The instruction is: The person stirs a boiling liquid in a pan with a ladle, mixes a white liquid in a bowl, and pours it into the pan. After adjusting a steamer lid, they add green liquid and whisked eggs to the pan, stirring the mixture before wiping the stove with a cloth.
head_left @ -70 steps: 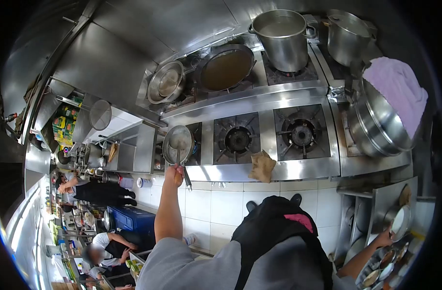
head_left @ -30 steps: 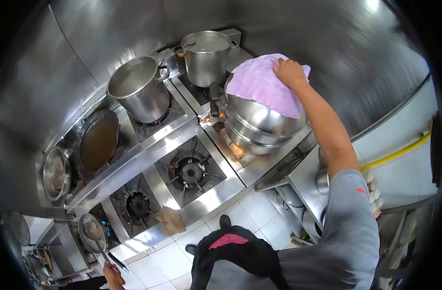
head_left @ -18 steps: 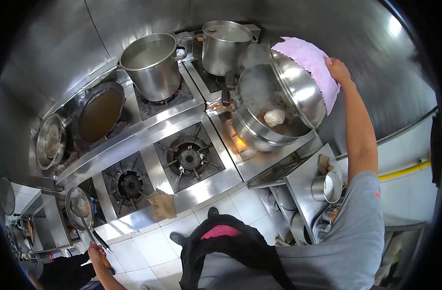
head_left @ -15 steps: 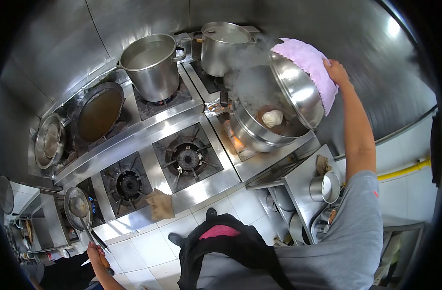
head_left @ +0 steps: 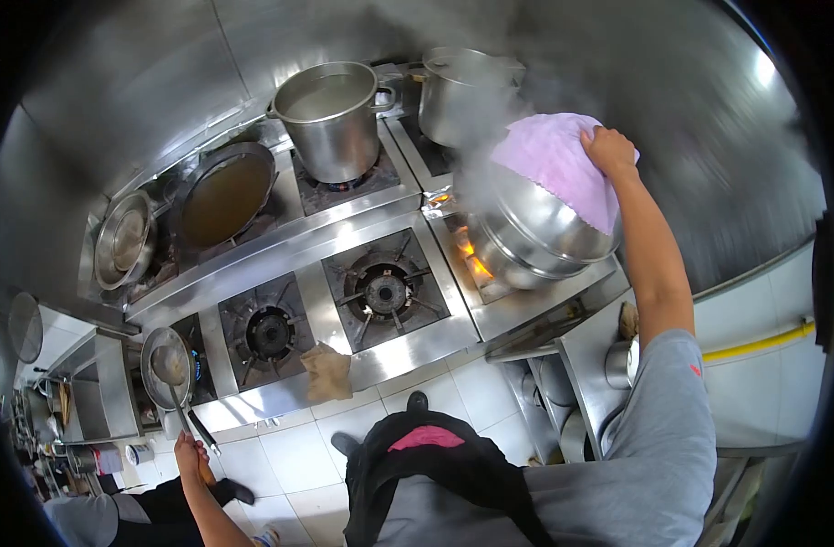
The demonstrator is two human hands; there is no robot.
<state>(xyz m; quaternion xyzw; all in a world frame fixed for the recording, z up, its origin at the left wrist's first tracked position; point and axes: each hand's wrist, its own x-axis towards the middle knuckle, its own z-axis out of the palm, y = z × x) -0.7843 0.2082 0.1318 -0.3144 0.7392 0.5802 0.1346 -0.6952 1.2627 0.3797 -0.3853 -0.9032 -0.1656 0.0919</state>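
Gripping the purple cloth (head_left: pixel 554 150) draped on the domed lid (head_left: pixel 549 211), your right hand (head_left: pixel 608 151) has its fingers clamped on the fabric. Lid's over the steamer (head_left: pixel 519 260), stove's right end; seating unclear, steam blurs the rim. Slipping cloth could expose you to scalding; drooping low, it could catch the flame (head_left: pixel 476 264). Left hand (head_left: pixel 191 456): fingers closed round the ladle (head_left: pixel 177 403), in the pan (head_left: pixel 163 342); turning away might drag it, spilling.

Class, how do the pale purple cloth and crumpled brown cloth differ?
The pale purple cloth drapes a domed steel lid under the right hand; the crumpled brown cloth lies over the steel stove's front edge, untouched. The purple cloth looks larger than the brown cloth. Both rest on metal.
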